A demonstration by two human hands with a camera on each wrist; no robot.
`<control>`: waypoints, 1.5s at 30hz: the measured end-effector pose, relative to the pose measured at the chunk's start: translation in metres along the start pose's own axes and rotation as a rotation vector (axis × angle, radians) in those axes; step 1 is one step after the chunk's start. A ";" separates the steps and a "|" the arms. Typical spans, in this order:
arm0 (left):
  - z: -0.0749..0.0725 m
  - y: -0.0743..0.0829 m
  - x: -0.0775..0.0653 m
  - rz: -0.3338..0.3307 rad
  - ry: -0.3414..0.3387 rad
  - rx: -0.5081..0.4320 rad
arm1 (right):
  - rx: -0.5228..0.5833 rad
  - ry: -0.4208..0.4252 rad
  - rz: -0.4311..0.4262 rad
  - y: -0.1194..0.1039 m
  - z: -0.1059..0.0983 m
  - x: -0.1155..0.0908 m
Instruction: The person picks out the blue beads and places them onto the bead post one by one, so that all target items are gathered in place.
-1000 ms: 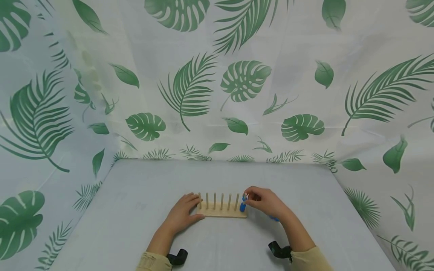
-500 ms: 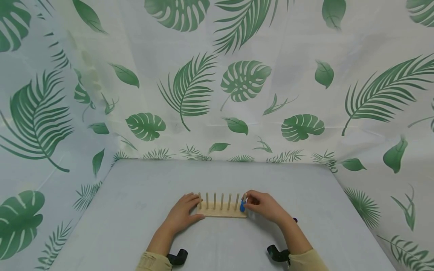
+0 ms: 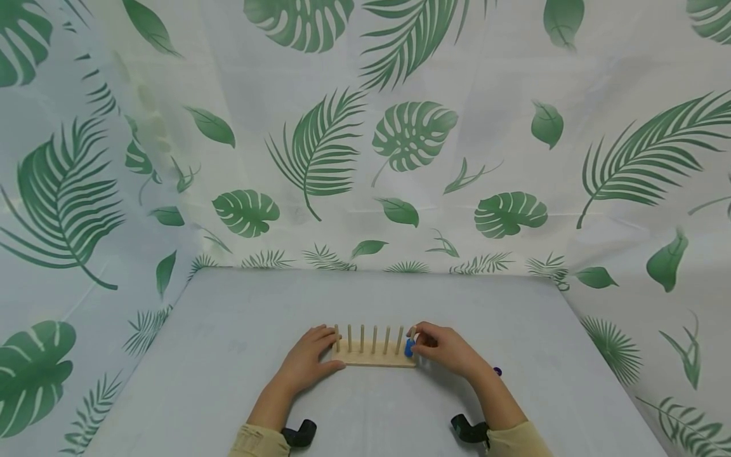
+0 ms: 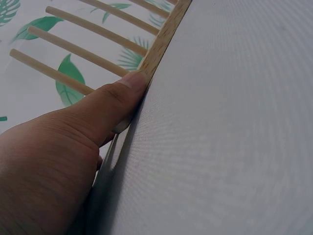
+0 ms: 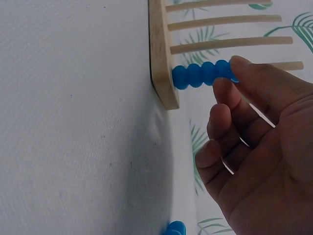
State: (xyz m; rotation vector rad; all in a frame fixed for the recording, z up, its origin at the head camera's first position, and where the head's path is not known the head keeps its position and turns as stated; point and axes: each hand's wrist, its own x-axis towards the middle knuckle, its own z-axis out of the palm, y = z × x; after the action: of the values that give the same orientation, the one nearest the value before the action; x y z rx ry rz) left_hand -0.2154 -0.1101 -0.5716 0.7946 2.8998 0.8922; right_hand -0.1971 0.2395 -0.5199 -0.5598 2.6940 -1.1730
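Observation:
A pale wooden peg board (image 3: 374,363) with a row of upright pegs stands on the table before me. My left hand (image 3: 305,358) grips its left end, the thumb (image 4: 120,90) along the front edge and the other fingers around the back. Several blue beads (image 5: 194,76) are stacked on the rightmost peg, down to the base. At the top of that stack my right hand (image 3: 448,346) pinches the uppermost blue bead between thumb and index finger, around the peg. The other pegs in view are bare. The right hand's remaining fingers curl loosely below.
Blue beads (image 5: 176,228) lie on the table below the right hand. A small dark purple bead (image 3: 497,372) shows beside the right forearm. Black wrist-worn devices (image 3: 299,434) hang at both wrists. Behind the table (image 3: 365,298) rises a leaf-patterned cloth (image 3: 365,146).
My right hand has come down the rightmost peg with the bead, onto the stack. The forearm's shift uncovers the purple bead and hides a blue one. The left hand stays put.

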 end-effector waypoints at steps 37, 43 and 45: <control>0.002 -0.003 0.000 0.011 0.001 0.013 | -0.153 0.145 0.353 0.056 -0.041 -0.064; 0.003 -0.003 0.000 0.011 0.002 0.013 | -0.140 0.125 0.298 0.062 -0.041 -0.066; 0.004 -0.004 0.000 0.010 0.003 0.019 | -0.128 0.119 0.269 0.063 -0.041 -0.065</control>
State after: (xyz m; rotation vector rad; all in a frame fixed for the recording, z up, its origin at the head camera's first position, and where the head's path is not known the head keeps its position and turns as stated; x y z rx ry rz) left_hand -0.2169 -0.1106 -0.5768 0.8110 2.9140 0.8688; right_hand -0.1658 0.3322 -0.5391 -0.1378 2.8458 -0.9969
